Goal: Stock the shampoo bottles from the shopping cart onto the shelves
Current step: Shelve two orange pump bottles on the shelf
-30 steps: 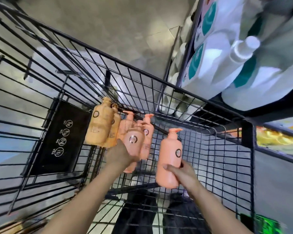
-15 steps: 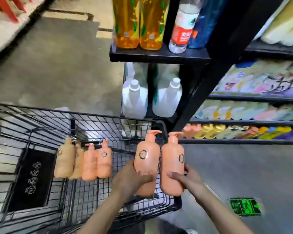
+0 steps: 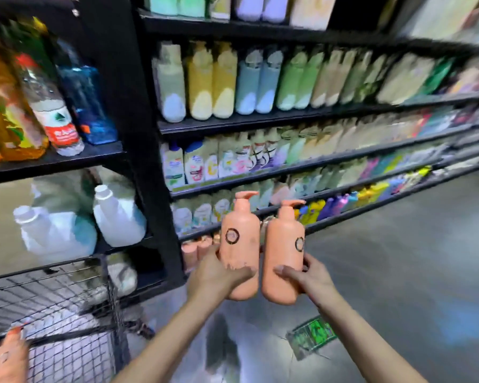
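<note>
Left hand (image 3: 216,275) wrapped round peach bottle (image 3: 241,244); right hand (image 3: 306,275) grasping its twin (image 3: 284,252). Both best kept upright, lowered beside matching peach bottles (image 3: 195,248) on bottom shelf (image 3: 343,217), pumps forward.

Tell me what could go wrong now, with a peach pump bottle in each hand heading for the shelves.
The left bottle and right bottle nearly touch; they may knock together. Left hand and right hand grip low, so the tops might tip. Both hands being full, seating them beside the peach bottles on the bottom shelf could topple those.
</note>
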{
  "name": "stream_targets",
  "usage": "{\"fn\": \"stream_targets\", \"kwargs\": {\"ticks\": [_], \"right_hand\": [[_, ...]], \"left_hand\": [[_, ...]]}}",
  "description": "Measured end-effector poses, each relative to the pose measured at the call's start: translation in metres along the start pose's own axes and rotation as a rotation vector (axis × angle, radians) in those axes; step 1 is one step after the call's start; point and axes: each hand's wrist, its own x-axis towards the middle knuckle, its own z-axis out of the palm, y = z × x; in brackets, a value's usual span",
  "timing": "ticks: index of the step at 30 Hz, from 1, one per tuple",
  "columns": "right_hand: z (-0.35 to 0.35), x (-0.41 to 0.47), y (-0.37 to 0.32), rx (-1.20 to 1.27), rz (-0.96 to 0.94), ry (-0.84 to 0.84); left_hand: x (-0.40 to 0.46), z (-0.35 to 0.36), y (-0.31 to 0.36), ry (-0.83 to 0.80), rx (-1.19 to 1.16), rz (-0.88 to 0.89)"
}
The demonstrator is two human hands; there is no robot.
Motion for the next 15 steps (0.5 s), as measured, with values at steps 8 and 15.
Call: {"fn": "stream_targets", "kwargs": {"ticks": [8,15], "right_hand": [[-0.116,0.034,-0.015,0.113,-0.066,0.189],[-0.189,0.119,-0.046,0.176,-0.136,0.212]], "left_hand": [[0.032,0.077,0.11,-0.071,0.029,0.15],[0.116,0.124,0.194,-0.083,-0.043,0.217]]}}
